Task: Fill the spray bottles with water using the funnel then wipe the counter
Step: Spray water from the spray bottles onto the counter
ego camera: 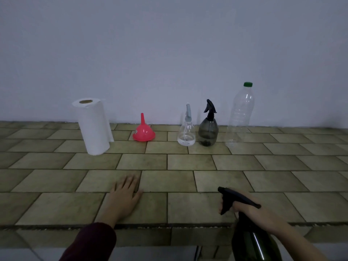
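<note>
A tiled tabletop (188, 162) of greenish-tan rectangles fills the lower half of the view and meets a plain pale wall (169, 44) at the back. Along that back edge stands a row of things, all upright and apart from one another. At the left is a roll of paper towel (93, 127), with a loose sheet hanging down its right side. At the far right stands a tall clear plastic bottle (240, 117) with a green cap, which looks empty. Left of it is a dark smoky spray bottle (208, 131) with a black trigger head, and just beside that a clear spray bottle (186, 134) with a pale grey head and a little water in its bottom. Between the paper towel and the clear spray bottle sits a red funnel (143, 131), wide mouth down on the tiles, spout pointing up.

Near the front edge, a third spray bottle (252, 243), dark and glossy, is held at the lower right. The right hand (244, 209) wraps its neck just under the black trigger head, fingers curled tight around it. The left hand (126, 193), from a dark red sleeve (90, 242), lies flat on the tiles, palm down, fingers loosely spread.
</note>
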